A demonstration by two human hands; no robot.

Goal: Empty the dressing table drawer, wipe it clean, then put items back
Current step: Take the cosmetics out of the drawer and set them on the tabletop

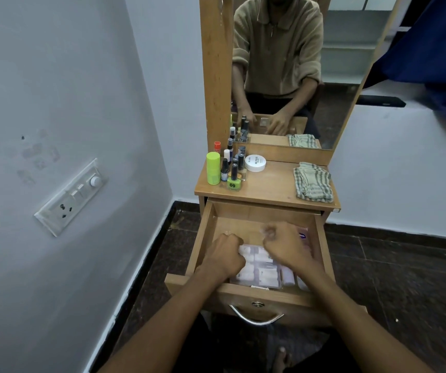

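I see both hands low in frame inside the open drawer (203, 243): left hand (225, 255) and right hand (283, 244) curled over a clear compartment box (259, 267).

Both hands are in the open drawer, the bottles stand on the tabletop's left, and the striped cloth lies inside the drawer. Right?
Not quite. The head view shows the cloth on the tabletop's right, not in the drawer. The left hand, right hand and bottles are as stated.
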